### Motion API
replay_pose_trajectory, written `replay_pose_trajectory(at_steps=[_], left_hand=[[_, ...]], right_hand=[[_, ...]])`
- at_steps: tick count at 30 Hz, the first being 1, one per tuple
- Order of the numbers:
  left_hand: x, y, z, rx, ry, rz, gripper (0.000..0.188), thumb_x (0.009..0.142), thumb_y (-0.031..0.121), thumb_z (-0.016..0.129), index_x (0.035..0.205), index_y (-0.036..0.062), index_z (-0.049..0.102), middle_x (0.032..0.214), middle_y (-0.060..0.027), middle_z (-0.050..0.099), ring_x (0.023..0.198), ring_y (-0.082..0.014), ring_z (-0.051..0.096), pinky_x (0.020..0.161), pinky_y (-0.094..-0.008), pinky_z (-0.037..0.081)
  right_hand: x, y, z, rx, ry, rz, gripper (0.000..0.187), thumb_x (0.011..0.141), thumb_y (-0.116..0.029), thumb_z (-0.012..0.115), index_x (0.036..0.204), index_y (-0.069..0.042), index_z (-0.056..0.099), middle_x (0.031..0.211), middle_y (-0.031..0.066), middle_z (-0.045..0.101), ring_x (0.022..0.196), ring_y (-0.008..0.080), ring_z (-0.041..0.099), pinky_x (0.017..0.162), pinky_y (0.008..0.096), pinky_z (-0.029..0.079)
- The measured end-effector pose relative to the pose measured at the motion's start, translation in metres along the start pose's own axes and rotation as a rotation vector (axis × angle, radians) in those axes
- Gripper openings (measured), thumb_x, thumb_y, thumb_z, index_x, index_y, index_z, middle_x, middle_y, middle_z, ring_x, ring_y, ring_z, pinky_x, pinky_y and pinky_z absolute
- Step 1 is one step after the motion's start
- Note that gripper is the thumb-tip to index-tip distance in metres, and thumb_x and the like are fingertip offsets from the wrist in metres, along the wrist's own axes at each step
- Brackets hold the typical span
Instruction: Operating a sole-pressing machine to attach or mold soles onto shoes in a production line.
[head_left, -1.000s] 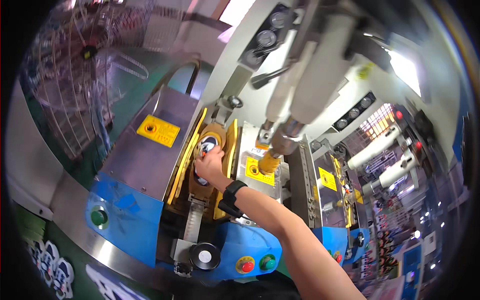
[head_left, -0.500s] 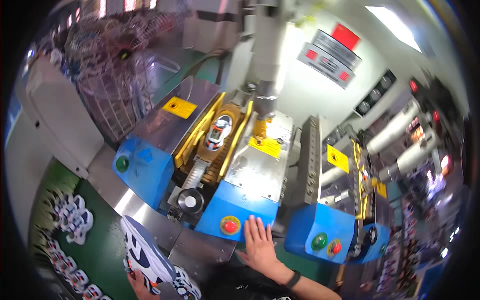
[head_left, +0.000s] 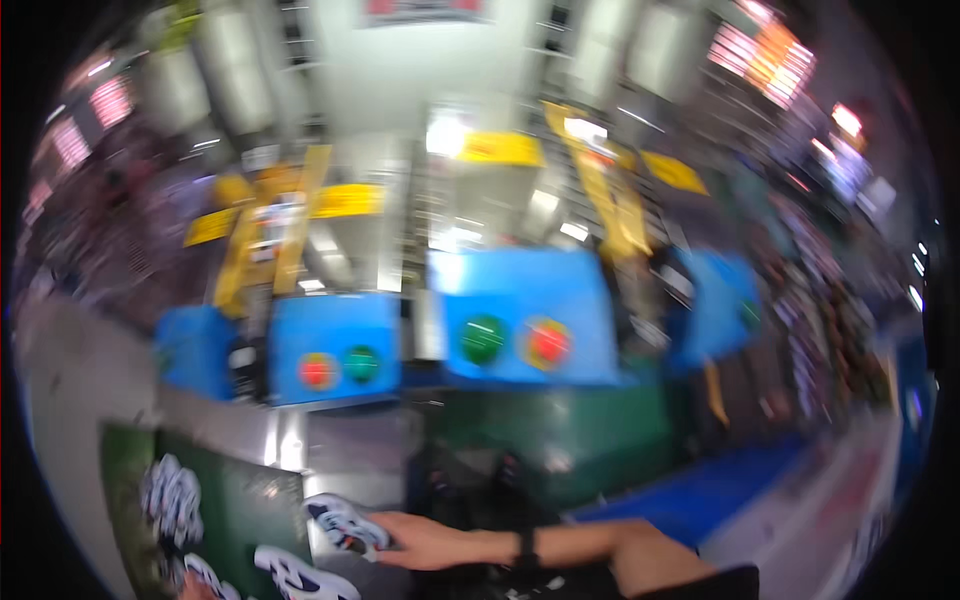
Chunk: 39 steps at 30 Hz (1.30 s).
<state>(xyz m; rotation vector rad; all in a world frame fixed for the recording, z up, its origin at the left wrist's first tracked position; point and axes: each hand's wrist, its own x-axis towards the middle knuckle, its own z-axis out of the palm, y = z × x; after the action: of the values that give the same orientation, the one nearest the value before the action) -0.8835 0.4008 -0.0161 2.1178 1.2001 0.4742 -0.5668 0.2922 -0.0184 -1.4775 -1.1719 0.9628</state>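
Note:
My right hand [head_left: 415,541] reaches left across the lower middle, its fingers closed on a white and navy sneaker [head_left: 342,522]. The sneaker is over the metal surface beside the green mat. At the lower left edge, only a blurred part of my left hand [head_left: 195,590] shows. It is against a white and dark sneaker [head_left: 213,578], and its fingers are too smeared to make out. Between the two hands, another white and navy sneaker [head_left: 300,576] shows at the bottom edge. I cannot tell whether it is held or lying down.
More white sneakers [head_left: 172,500] stand on the green mat [head_left: 235,500] at left. Ahead are blue machine fronts [head_left: 530,300] with a green button [head_left: 482,340] and a red button [head_left: 546,344]. Yellow-sided clamp stations [head_left: 600,190] rise behind them. A metal ledge [head_left: 355,445] runs below.
The view has swung right and blurred. My right hand has left the blue machine front beside the red button and now grips a sneaker. My left hand is farther left.

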Motion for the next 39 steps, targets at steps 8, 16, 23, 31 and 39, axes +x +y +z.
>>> replay_pose_trajectory(at_steps=[8,16,23,31,39], left_hand=[[0.073,-0.08,0.067,-0.38,-0.898,0.148,0.054,0.082,0.012,0.063,0.129,-0.0021,0.042,0.117,-0.016,0.056,0.103,-0.0249,0.056,0.082,-0.0355,0.047],[0.054,-0.033,0.121,-0.715,-1.321,0.171,0.064,0.077,0.012,0.067,0.133,-0.0005,0.038,0.121,-0.0149,0.053,0.108,-0.0247,0.054,0.088,-0.0354,0.045],[0.036,0.087,0.119,-0.765,-1.61,0.251,0.073,0.072,0.012,0.07,0.136,0.0009,0.035,0.124,-0.014,0.051,0.113,-0.0246,0.052,0.093,-0.0353,0.043],[-0.149,0.234,0.122,-0.622,-2.066,0.122,0.088,0.066,0.008,0.075,0.14,0.002,0.028,0.129,-0.0131,0.048,0.118,-0.0226,0.048,0.1,-0.0348,0.038],[-0.405,0.297,0.141,-0.194,-2.043,0.693,0.077,0.074,0.011,0.07,0.134,-0.0062,0.025,0.113,-0.0165,0.055,0.102,-0.02,0.056,0.09,-0.0303,0.045]], right_hand=[[0.059,0.062,0.143,-0.373,0.149,0.454,0.105,0.06,-0.03,0.079,0.14,0.005,0.021,0.137,0.037,0.026,0.125,0.0444,0.035,0.096,0.0491,0.038],[0.036,0.093,0.141,0.207,0.409,0.519,0.06,0.061,-0.013,0.071,0.115,0.006,0.049,0.093,0.0216,0.063,0.088,0.0306,0.062,0.077,0.0385,0.05],[-0.161,-0.053,0.084,0.493,0.876,0.262,0.061,0.073,-0.015,0.073,0.127,-0.009,0.045,0.097,0.0045,0.062,0.087,0.0129,0.057,0.079,0.0275,0.048],[-0.478,-0.178,0.209,0.233,1.797,0.34,0.077,0.066,-0.011,0.081,0.131,-0.003,0.042,0.105,0.0025,0.058,0.09,0.0092,0.056,0.076,0.024,0.048],[-0.603,-0.137,0.367,-0.357,2.691,1.314,0.058,0.078,-0.006,0.064,0.129,0.003,0.04,0.119,0.0167,0.054,0.109,0.0262,0.054,0.094,0.0351,0.041]])
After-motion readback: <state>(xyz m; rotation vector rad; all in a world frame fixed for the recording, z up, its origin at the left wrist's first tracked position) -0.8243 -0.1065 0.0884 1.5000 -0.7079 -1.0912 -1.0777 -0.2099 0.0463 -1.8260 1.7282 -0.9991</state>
